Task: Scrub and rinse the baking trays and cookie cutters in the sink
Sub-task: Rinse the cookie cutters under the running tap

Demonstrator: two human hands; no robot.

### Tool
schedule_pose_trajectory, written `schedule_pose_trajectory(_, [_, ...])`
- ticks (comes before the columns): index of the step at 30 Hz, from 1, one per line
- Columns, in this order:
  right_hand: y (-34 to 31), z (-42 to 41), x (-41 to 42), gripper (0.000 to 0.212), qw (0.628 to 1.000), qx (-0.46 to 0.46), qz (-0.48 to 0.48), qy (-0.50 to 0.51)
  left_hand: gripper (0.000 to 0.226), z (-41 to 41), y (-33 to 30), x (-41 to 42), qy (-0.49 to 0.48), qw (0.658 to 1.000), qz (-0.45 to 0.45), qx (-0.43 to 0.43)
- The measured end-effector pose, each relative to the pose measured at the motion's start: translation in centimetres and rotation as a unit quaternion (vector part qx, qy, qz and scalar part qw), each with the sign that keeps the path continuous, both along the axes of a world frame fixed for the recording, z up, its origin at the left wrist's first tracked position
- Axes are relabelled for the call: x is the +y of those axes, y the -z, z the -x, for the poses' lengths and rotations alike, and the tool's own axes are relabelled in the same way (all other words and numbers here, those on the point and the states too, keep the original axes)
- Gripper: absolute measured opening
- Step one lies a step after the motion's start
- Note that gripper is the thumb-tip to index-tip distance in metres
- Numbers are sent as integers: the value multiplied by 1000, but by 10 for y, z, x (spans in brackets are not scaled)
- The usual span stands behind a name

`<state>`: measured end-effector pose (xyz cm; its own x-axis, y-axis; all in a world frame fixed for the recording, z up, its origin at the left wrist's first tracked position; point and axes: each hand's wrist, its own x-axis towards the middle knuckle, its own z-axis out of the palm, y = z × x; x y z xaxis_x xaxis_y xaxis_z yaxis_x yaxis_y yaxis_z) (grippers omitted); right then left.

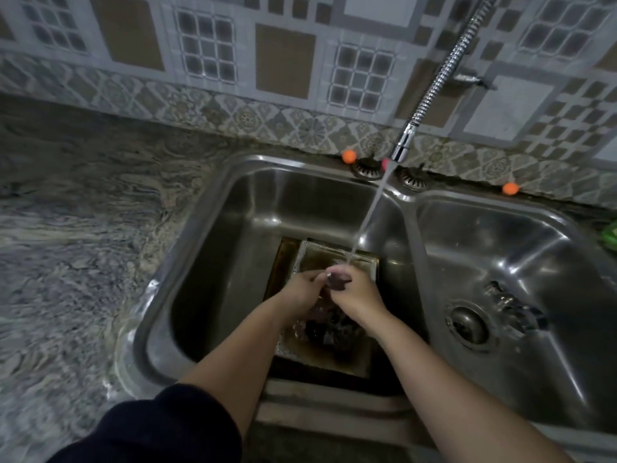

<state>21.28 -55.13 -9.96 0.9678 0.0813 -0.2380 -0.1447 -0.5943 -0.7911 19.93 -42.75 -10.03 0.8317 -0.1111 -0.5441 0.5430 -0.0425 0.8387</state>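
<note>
I pinch a small dark cookie cutter (338, 282) between my left hand (302, 289) and right hand (355, 290), fingers curled round it, keeping it right under the water stream (369, 212) from the faucet (402, 147) so the runoff rinses it. Directly beneath my grip the baking tray (329, 349) lies flat in the left sink basin (233, 228), catching that water; dark pieces sit in it, too blurred to name. Right of my grip, the other basin (500, 262) holds only its drain (469, 324).

— Where are your hands?
— Both forearms reach forward, meeting ahead of me. My left hand (302, 289) and right hand (354, 289) touch, fingers curled together around something small, blurred beyond telling.
</note>
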Motion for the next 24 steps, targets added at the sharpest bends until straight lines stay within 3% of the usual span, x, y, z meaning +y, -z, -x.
schedule_pose_trajectory(5, [-8,2,-12,42,990,-3,-135,44,31,-8,0,-5,2,996,91,16])
schedule_pose_trajectory(8, [-16,-2,-19,44,974,43,-220,35,49,-12,5,-6,-18,998,7,-66])
schedule_pose_trajectory(10, [-19,-8,-23,35,945,128,-293,67,53,-11,4,-6,-8,991,-38,-126])
schedule_pose_trajectory(13, [-19,-14,-26,35,925,219,-306,61,55,-4,-4,-8,20,973,-73,-218])
schedule_pose_trajectory(17, [-28,-16,-26,27,913,172,-361,84,57,-1,-9,-15,31,941,-123,-313])
schedule_pose_trajectory(19, [-30,-17,-29,31,945,98,-299,86,50,-4,-12,-20,25,925,-161,-344])
schedule_pose_trajectory(21, [-33,-19,-39,40,983,-16,-172,64,46,-8,-15,-28,33,899,-214,-382])
schedule_pose_trajectory(24, [-42,-19,-70,41,992,-105,-56,32,47,-13,-20,-53,63,870,-271,-406])
